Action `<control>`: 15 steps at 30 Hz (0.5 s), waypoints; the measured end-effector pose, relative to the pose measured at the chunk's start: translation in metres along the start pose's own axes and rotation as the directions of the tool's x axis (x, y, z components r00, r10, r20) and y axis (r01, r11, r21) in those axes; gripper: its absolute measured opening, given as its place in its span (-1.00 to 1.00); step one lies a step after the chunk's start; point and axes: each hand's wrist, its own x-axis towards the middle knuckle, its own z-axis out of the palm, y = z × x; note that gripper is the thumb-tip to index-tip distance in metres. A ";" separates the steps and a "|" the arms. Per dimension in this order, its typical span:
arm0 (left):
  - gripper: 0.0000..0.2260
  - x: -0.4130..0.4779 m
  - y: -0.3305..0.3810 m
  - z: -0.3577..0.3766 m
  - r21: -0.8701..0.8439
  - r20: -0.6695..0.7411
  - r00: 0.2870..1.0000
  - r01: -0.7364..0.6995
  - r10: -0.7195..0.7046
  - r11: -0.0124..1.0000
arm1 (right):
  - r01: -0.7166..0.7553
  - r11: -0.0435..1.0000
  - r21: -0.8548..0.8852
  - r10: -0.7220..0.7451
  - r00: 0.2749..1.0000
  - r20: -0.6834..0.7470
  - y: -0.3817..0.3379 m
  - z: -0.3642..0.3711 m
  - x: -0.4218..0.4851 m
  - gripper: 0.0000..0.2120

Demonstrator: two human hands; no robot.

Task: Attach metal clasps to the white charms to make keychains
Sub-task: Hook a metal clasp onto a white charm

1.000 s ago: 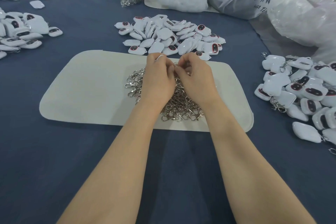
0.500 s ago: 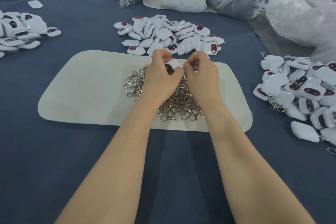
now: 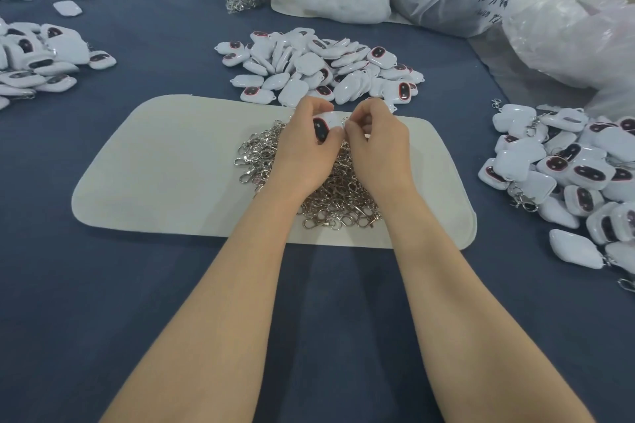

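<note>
While both hands meet above the clasps (image 3: 343, 213) heaped on a mat (image 3: 171, 165): left hand (image 3: 304, 151), curled round one charm (image 3: 324, 125), dark window up; right hand (image 3: 379, 148), fingertips pinching a clasp (image 3: 345, 119) against the charm's end. Loose charms (image 3: 319, 69) piled just beyond the mat; clasped ones (image 3: 567, 168) at right on the surface (image 3: 137, 302).
</note>
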 end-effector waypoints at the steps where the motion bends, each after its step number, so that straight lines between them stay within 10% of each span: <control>1: -0.76 0.000 0.000 0.000 -0.005 -0.004 1.000 0.004 -0.004 1.000 | 0.009 1.000 -0.013 -0.009 1.000 0.012 -0.001 0.001 -0.001 -0.89; 9: -0.78 0.003 -0.001 -0.002 0.014 -0.027 1.000 -0.006 0.006 1.000 | 0.066 0.993 -0.101 -0.064 0.998 0.023 -0.002 0.005 -0.003 -0.93; 15: -0.83 0.003 0.005 -0.005 -0.486 0.017 0.964 0.240 -0.265 0.841 | -0.029 0.999 0.035 0.027 0.997 0.069 -0.003 0.005 -0.002 -0.84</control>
